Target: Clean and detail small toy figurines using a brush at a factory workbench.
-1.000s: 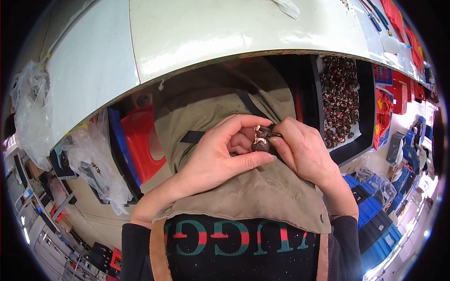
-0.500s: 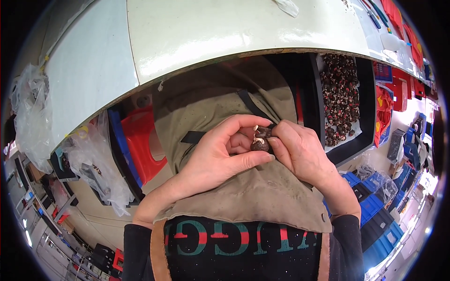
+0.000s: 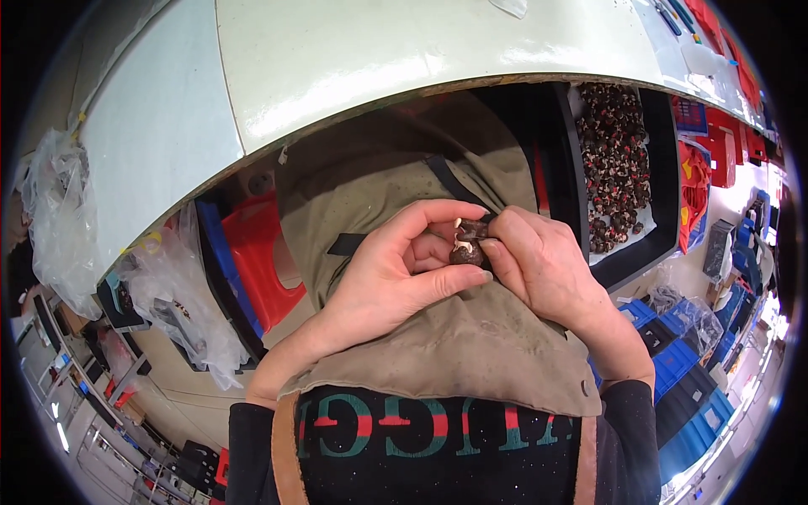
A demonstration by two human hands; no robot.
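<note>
A small dark brown figure with cream-white parts (image 3: 467,253) is held between my two hands above my lap. Its rounded lower part rests between the thumb and curled fingers of my left hand (image 3: 404,273). My right hand (image 3: 543,269) pinches at its right side with thumb and forefinger; whether anything thin sits in that pinch is hidden. Beneath both hands spreads a khaki apron (image 3: 438,337). To the right, a black tray (image 3: 631,261) holds many similar small brown, white and red pieces (image 3: 614,160) on a white liner.
A pale worktable (image 3: 404,50) curves across the front. On the left are clear plastic bags (image 3: 185,311) over a dark bin and a red stool (image 3: 261,261). Blue crates (image 3: 665,362) stand at the right, with red items (image 3: 694,189) beyond the tray.
The whole view has shifted slightly, so the table edge and tray sit a little differently. Both hands keep nearly the same grip on the small figure.
</note>
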